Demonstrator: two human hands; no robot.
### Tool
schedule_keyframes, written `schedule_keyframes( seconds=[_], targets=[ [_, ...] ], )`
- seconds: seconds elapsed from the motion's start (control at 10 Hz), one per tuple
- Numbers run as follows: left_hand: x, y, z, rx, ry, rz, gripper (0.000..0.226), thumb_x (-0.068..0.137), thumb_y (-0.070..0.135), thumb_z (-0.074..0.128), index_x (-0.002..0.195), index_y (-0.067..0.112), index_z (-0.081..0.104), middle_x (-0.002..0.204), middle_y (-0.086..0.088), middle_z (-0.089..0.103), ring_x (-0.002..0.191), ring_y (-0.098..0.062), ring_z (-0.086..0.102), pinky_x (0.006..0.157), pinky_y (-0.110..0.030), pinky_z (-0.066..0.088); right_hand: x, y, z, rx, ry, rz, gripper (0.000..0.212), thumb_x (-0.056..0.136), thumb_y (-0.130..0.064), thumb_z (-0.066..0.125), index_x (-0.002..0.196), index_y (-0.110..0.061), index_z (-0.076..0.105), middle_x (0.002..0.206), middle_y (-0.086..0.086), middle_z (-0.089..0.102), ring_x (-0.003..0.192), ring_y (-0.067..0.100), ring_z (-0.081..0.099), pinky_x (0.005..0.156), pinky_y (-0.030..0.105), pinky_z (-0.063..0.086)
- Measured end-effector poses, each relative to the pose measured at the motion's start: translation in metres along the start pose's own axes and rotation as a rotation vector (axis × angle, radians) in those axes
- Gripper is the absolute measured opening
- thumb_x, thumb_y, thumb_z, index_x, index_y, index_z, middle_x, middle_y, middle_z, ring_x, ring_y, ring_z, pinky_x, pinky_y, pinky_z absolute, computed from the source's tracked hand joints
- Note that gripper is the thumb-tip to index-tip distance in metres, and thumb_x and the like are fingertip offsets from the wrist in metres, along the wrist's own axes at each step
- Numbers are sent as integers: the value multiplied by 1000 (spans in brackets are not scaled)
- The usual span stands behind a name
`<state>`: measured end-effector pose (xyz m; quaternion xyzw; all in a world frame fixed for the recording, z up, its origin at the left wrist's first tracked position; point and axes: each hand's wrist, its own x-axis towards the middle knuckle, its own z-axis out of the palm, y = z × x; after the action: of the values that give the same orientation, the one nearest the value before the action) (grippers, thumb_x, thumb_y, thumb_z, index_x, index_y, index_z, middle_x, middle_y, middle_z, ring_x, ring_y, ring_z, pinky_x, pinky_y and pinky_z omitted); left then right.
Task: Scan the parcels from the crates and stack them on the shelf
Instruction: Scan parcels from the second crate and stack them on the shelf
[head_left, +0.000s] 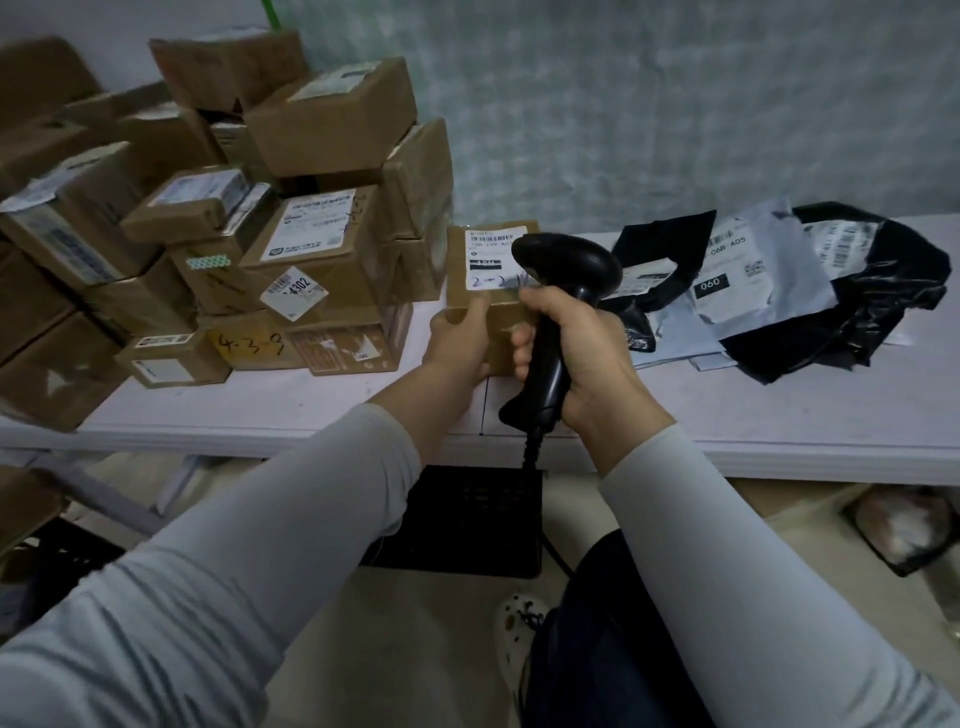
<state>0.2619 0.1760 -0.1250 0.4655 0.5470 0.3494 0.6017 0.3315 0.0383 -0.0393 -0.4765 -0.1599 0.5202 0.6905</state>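
My left hand (460, 340) grips a small brown cardboard parcel (480, 301) by its lower left corner, holding it upright above the white table (311, 410). Its white label with a barcode faces me. My right hand (582, 358) grips the handle of a black barcode scanner (566, 270), whose head sits right in front of the label's right side and hides part of it. The scanner's coiled cable hangs down past the table edge.
A tall heap of brown cardboard parcels (291, 218) fills the table's left side. Black and grey poly mailer bags (769, 291) lie on the right. A black crate (467, 519) stands under the table, near my shoe (519, 634).
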Motion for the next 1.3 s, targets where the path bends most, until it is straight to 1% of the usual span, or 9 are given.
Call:
schedule_keyframes(
  seconds=[0.1,0.2,0.3,0.6,0.7,0.8,0.9,1.1,1.3],
  targets=[
    [-20,27,2,251,119,19,100,67,78,51,144,16,33,143,-20,43,124,-40,48,103,-54,40,3,-4,-3,3,-9,-1,12,87,-11,64,79,-4,59,51,8,52,37,15,46,38,21,40],
    [-50,27,2,830,293,485,74,93,45,51,153,26,12,156,-22,8,142,-41,13,111,-52,24,7,-7,-5,0,-14,1,16,88,-11,63,74,-4,59,51,9,52,37,15,45,39,20,39],
    [-45,19,-7,1327,180,965,53,97,24,49,148,27,32,154,-15,20,142,-33,16,104,-49,36,12,-9,-7,7,-18,3,16,88,-11,64,74,-4,59,52,8,52,39,15,46,40,20,40],
    [17,58,-12,1432,-33,729,73,94,0,39,153,14,-2,160,-9,-10,148,-24,-7,119,-35,2,19,-7,-3,-57,-47,12,14,88,-13,64,80,-3,58,52,9,54,38,16,48,41,21,42],
    [2,38,-27,1295,-93,865,64,90,0,50,148,8,25,157,-13,19,144,-28,19,117,-46,22,12,-4,6,-101,-158,17,13,87,-14,65,84,-2,60,54,9,54,40,17,48,40,23,42],
    [-79,17,-69,1163,-129,610,33,90,4,52,123,-2,54,128,-26,51,121,-42,45,101,-45,37,-4,5,26,-192,-316,31,15,86,-15,66,78,-4,61,56,10,55,42,19,48,41,24,41],
    [-109,-18,-120,1316,2,657,25,88,-4,50,111,-3,62,115,-22,59,112,-39,52,87,-30,36,-27,29,58,-289,-497,83,17,86,-12,65,73,-3,60,53,10,55,39,19,47,40,24,40],
    [-162,-96,-271,1079,339,371,39,76,-12,45,107,5,63,104,-15,59,103,-34,53,87,-37,44,-80,105,130,-525,-780,239,16,86,-13,66,73,-4,61,58,13,56,41,19,48,40,24,39],
    [-206,-163,-394,1066,538,-411,57,88,23,60,132,-5,36,134,-24,44,127,-40,42,104,-41,35,-113,175,186,-652,-894,337,20,87,-14,66,69,-8,61,54,10,57,40,19,47,41,25,39]
  ],
)
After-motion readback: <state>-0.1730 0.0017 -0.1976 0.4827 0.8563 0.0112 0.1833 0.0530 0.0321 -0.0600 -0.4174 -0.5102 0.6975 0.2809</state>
